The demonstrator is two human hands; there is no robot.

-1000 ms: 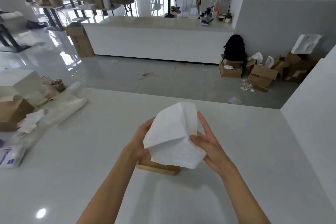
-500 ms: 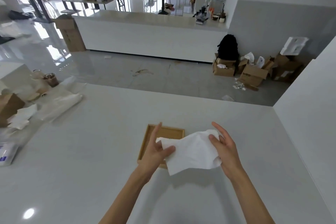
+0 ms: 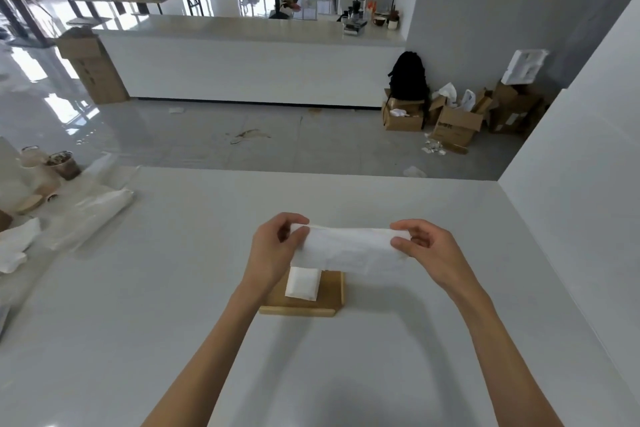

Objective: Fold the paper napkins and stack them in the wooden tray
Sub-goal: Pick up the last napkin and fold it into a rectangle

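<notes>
One folded white paper napkin [image 3: 302,284] already lies in the shallow wooden tray [image 3: 330,291]; left hand [image 3: 273,253] and right hand [image 3: 427,253] pinch a second, half-folded white napkin [image 3: 349,250] above it.

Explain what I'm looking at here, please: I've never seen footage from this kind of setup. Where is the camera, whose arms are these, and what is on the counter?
There is no machine. A person wears one wide-angle camera on the head, looking forward and down, so the two bare arms reaching in from the bottom are their own. The left hand and right hand each pinch one end of a white paper napkin, stretched in a long band above the white counter. Under it sits a wooden tray with one folded napkin already inside. At the counter's far left lie plastic bags, cups and crumpled paper. Beyond is a large room with cardboard boxes on the floor.
</notes>
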